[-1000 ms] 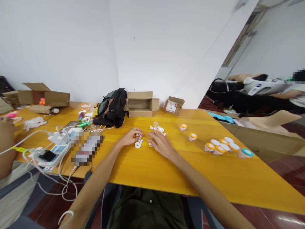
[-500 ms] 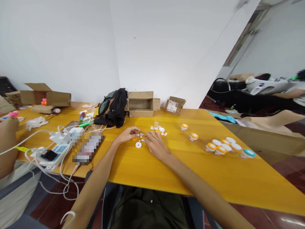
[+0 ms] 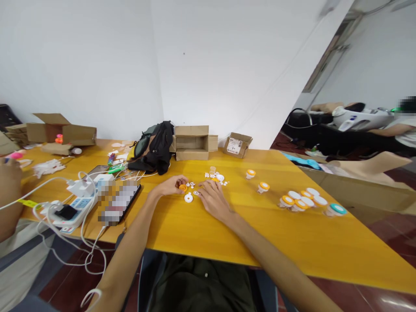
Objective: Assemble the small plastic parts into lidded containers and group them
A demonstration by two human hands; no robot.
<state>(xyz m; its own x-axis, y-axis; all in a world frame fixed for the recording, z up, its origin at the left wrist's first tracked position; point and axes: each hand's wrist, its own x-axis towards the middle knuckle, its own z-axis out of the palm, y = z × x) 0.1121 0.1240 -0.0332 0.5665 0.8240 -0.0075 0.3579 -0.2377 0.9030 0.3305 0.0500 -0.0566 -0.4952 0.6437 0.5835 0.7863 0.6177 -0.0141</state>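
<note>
My left hand (image 3: 171,186) has its fingers curled round the edge of an orange ring-shaped cap (image 3: 183,188), whose hollow side shows. My right hand (image 3: 215,200) lies low over the table, fingers apart, with its thumb beside a small white spoked piece (image 3: 196,193). Between the hands are more small white pieces (image 3: 192,184). A white disc with a centre hole (image 3: 188,197) rests just in front of them. Beyond my right fingers sit a white round disc (image 3: 220,177), a clear cup (image 3: 212,169) and white spoked pieces (image 3: 207,175); an orange part there is partly hidden.
Orange-lidded clear containers (image 3: 263,187) and a teal-lidded one (image 3: 336,209) stand to the right. At left are a phone (image 3: 121,203), a power strip (image 3: 82,203) with cables, and another person's arm (image 3: 9,195). A black bag (image 3: 156,149) and cardboard boxes (image 3: 191,154) line the back.
The orange cap in my left hand has tilted and now shows its hollow side. My right fingers have shifted slightly, uncovering the white spoked piece near the thumb.
</note>
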